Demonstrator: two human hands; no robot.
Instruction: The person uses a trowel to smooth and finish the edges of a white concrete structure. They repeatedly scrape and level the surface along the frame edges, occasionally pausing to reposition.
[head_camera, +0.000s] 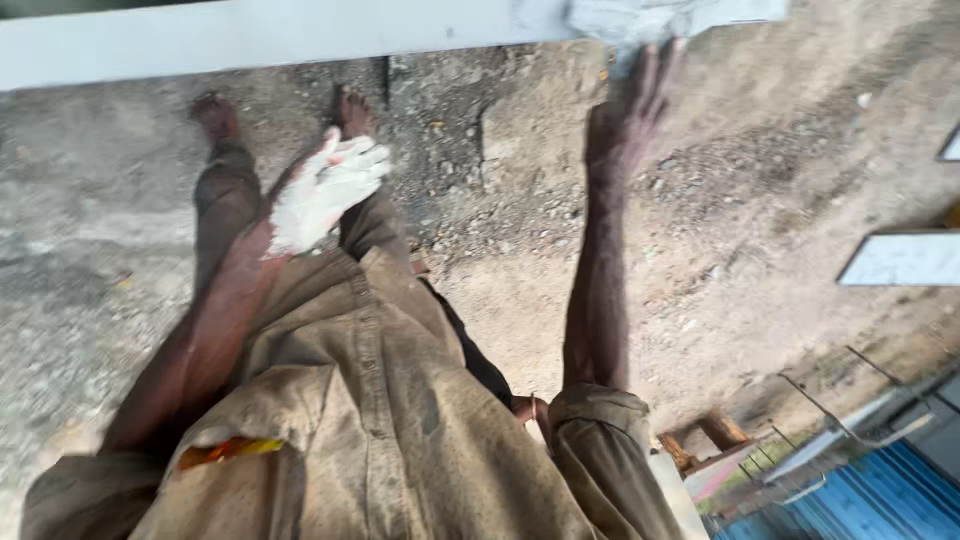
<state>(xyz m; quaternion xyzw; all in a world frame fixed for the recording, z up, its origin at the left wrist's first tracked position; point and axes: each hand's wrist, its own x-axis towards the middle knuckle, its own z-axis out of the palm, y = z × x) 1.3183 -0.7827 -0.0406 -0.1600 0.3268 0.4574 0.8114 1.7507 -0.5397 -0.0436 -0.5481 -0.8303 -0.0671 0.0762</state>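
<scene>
at the top edge of the frame runs a pale, flat ledge, and near its right part lies a grey-white smear of wet plaster. the right hand reaches up in the upper middle-right of the frame, its fingers stretched out and slightly apart, the fingertips touching the lower edge of the plaster where it meets the ledge; it pinches nothing. the left hand, in the upper left-centre, is coated in white plaster from the wrist to the fingers; it is open, the fingers loosely together and a little curled, holding nothing, apart from the ledge and in front of the legs. below both arms a dusty brown shirt fills the lower centre. two bare feet stand on rough, gravelly ground just under the ledge. at the right edge lies a pale flat slab, and in the lower right corner there is a blue corrugated sheet.
</scene>
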